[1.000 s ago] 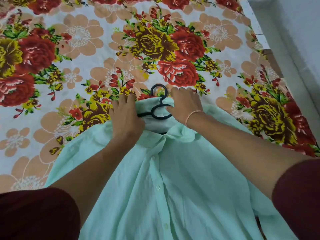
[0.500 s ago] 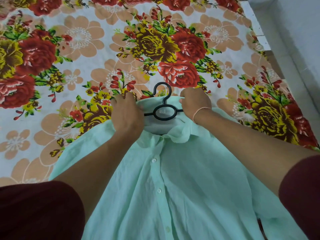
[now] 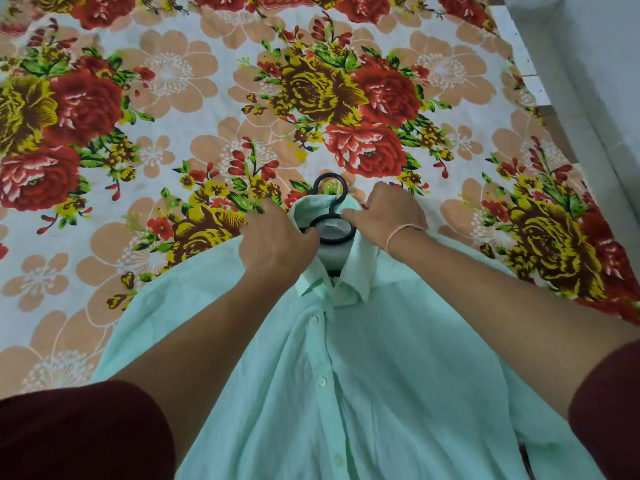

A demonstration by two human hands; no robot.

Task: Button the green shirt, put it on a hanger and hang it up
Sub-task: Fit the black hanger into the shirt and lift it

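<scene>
The pale green shirt (image 3: 363, 382) lies front-up on the bed, its button placket closed down the middle. A black hanger (image 3: 330, 211) sits inside the neck; only its hook and ring show above the collar. My left hand (image 3: 277, 240) pinches the collar on the left side of the hanger. On the other side, my right hand (image 3: 384, 216) grips the collar's right part, fingertips touching the hanger ring. The hanger's arms are hidden under the fabric.
A floral bedsheet (image 3: 207, 116) with red and yellow flowers covers the bed. Its right edge (image 3: 519, 64) borders a pale tiled floor (image 3: 588, 81). Dark red sleeves (image 3: 79, 434) fill the lower corners.
Both hands slid inward along the collar toward the hanger ring. The collar tips now lie folded down over the top button, and the hook stands more upright.
</scene>
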